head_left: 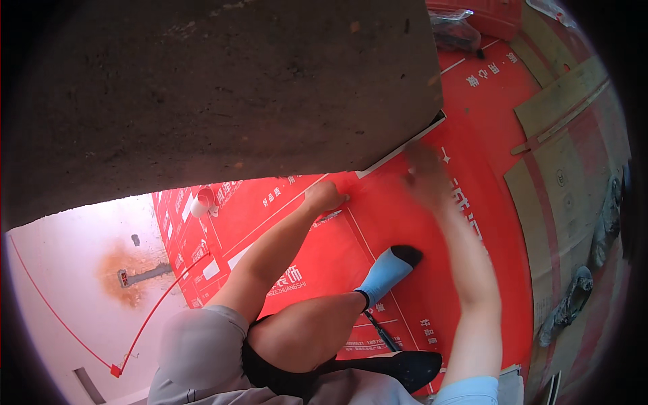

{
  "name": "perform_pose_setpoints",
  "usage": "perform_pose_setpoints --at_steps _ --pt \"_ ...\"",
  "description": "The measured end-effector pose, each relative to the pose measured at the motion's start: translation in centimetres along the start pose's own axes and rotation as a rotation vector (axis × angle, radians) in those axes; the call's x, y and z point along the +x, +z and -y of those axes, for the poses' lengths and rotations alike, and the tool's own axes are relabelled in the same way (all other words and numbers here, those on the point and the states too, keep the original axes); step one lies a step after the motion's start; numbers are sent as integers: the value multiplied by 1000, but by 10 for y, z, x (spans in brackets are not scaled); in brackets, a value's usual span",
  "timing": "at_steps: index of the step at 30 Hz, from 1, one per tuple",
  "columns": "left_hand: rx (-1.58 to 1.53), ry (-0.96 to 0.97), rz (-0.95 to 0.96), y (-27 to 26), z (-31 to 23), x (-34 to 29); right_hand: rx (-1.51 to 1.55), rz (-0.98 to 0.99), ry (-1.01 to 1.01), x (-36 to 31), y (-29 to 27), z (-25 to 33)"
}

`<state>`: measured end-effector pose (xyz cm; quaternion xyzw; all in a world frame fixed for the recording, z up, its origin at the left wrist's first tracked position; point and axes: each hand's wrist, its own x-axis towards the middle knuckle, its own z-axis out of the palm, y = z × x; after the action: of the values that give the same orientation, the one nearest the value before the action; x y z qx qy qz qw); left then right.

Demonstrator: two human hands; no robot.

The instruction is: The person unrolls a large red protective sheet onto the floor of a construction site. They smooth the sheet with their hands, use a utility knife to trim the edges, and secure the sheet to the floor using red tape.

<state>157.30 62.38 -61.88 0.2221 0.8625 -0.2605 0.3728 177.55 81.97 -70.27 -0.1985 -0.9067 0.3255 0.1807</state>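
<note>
My left hand [326, 198] is closed, knuckles up, over the red printed floor sheeting, close below the lower edge of a large dark brown slab [223, 94]. Whatever its fingers hold, if anything, is hidden; a small shiny object [331, 217] shows just beneath them. Motion smears my right hand [424, 174], which is beside the slab's right corner, close to a pale strip [398, 154] running along that edge. I cannot make out its fingers or anything in them.
A dark-handled tool [382, 332] lies between my feet. White roll [202, 201] stands at left, near a red cable [162, 297] by the pale wall. Cardboard sheets [563, 196] cover the right side, with clear plastic wrapping [570, 297] on them. Far right stands a red case [496, 19].
</note>
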Motion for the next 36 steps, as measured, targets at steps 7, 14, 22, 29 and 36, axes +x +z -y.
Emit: perform_pose_setpoints --at_steps 7,14,22,29,36 --pt "79 63 5 -4 -8 2 -534 27 273 33 -43 -56" --pt "165 214 -373 -7 -5 -4 -171 128 158 -11 47 70" --pt "-299 669 -588 16 -33 -49 -44 232 -124 -43 69 70" --pt "-136 679 -552 36 -45 -38 -433 66 268 33 -69 -66" --pt "-32 594 -452 44 -60 -22 -436 94 222 2 -4 5"
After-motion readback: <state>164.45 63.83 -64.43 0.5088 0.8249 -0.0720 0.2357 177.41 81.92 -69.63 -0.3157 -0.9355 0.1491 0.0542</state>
